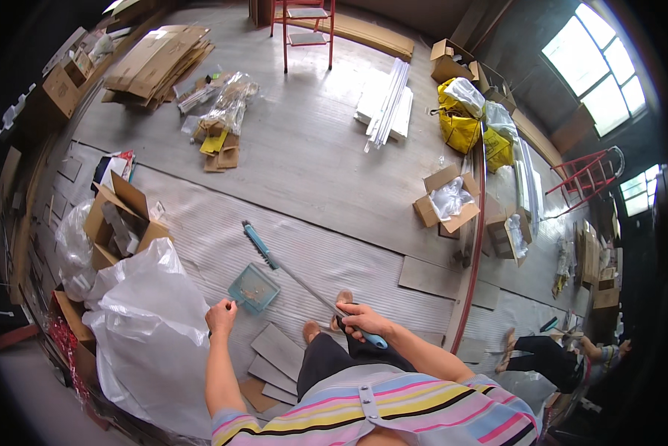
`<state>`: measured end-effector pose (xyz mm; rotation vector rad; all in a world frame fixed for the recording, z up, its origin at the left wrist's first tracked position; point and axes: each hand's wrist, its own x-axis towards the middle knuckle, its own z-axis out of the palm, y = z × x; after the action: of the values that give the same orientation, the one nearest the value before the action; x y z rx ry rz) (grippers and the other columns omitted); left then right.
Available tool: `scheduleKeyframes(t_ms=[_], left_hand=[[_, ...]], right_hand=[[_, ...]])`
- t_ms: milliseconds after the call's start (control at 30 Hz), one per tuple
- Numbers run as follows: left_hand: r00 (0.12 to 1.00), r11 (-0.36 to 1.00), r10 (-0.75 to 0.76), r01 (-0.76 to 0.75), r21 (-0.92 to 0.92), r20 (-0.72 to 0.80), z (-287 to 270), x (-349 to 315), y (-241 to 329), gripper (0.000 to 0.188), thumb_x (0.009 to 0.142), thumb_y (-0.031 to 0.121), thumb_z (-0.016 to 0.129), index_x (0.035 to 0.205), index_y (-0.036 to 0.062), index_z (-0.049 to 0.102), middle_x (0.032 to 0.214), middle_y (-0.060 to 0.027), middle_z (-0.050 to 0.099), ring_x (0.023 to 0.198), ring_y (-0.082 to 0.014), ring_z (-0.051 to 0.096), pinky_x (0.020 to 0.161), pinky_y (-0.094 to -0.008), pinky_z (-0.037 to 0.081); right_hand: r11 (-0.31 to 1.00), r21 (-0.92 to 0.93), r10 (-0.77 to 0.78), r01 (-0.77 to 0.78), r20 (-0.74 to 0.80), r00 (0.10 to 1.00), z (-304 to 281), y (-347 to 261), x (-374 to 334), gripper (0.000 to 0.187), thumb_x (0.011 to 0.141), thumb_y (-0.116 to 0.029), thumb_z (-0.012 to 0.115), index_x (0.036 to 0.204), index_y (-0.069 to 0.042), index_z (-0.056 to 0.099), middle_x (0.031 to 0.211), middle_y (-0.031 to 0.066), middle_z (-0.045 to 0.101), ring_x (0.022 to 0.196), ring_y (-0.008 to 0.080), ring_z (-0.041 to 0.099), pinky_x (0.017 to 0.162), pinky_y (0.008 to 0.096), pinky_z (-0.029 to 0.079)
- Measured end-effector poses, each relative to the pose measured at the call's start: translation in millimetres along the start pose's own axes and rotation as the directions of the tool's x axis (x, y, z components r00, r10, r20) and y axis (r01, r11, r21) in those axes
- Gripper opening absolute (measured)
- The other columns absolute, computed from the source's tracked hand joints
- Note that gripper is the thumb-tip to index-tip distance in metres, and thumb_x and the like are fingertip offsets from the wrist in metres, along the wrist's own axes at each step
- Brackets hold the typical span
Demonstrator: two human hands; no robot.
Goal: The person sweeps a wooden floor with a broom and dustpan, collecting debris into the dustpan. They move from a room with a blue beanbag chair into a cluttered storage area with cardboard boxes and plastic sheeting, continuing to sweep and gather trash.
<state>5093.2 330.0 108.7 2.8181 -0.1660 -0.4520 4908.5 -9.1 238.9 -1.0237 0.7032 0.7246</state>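
Note:
My left hand is closed round the short handle of a teal dustpan, with some small debris in its tray. The pan is low over the ribbed floor sheet, left of my feet. My right hand grips the grey handle of a broom near its pale blue end. The broom's teal head with dark bristles points away from me, just beyond the dustpan. Whether the bristles touch the sheet I cannot tell. Beside my left forearm bulges a large white plastic bag.
Loose floor planks lie by my feet. An open cardboard box stands at left, another box at right. Flattened cardboard, plastic scraps, white strips and a red ladder are farther off. A mirror stands at right.

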Motion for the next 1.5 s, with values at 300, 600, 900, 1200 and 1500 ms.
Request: scheduleKeyframes(t_ms=[300,600,900,1200,1500], left_hand=[[0.983,0.989,-0.073,0.049,-0.141,-0.166,-54.3,73.3,95.2,0.027,0.071,0.039,0.068,0.070,0.0116,0.064,0.068,-0.0120,0.063,0.066,-0.0328,0.060,0.058,-0.0421,0.046],[0.976,0.962,-0.003,-0.056,-0.266,-0.216,-66.5,218.5,238.5,0.026,0.060,0.020,0.079,0.068,0.0061,0.059,0.065,-0.0062,0.063,0.061,-0.0230,0.060,0.059,-0.0358,0.046],[0.968,0.949,-0.005,-0.075,-0.305,-0.252,-123.7,371.6,388.5,0.027,0.070,0.019,0.075,0.064,0.0027,0.055,0.063,-0.0064,0.064,0.056,-0.0154,0.058,0.055,-0.0301,0.045],[0.948,0.896,0.129,-0.236,-0.375,-0.289,-159.7,542.6,493.0,0.032,0.080,0.022,0.068,0.061,0.0013,0.052,0.063,-0.0075,0.065,0.057,-0.0125,0.060,0.057,-0.0279,0.045],[0.947,0.878,0.244,-0.306,-0.367,-0.207,-175.7,724.8,620.8,0.030,0.079,0.023,0.068,0.062,0.0023,0.055,0.065,-0.0067,0.066,0.061,-0.0129,0.062,0.055,-0.0273,0.044]], right_hand=[[0.982,0.040,-0.178,0.186,-0.152,0.972,-53.7,-116.4,24.3,0.059,0.088,-0.008,0.050,0.142,-0.011,0.024,0.065,0.0010,0.048,0.046,0.0076,0.044,0.040,0.0231,0.038],[0.928,0.207,-0.281,0.311,-0.162,0.946,-191.8,-276.0,54.3,0.066,0.086,-0.009,0.054,0.142,-0.008,0.020,0.062,0.0014,0.048,0.047,0.0072,0.046,0.039,0.0225,0.040],[0.878,0.213,-0.367,0.429,-0.277,0.888,-281.4,-429.3,84.9,0.067,0.085,-0.010,0.052,0.143,-0.008,0.018,0.061,0.0001,0.046,0.045,0.0068,0.045,0.038,0.0229,0.038],[0.871,0.213,-0.329,0.442,-0.414,0.848,-344.3,-567.4,146.9,0.067,0.084,-0.007,0.052,0.142,-0.004,0.019,0.060,0.0011,0.049,0.044,0.0070,0.044,0.040,0.0221,0.039],[0.842,0.329,-0.221,0.428,-0.514,0.829,-399.0,-694.2,189.0,0.068,0.084,-0.004,0.052,0.142,-0.005,0.017,0.059,0.0010,0.047,0.043,0.0067,0.044,0.037,0.0230,0.038]])
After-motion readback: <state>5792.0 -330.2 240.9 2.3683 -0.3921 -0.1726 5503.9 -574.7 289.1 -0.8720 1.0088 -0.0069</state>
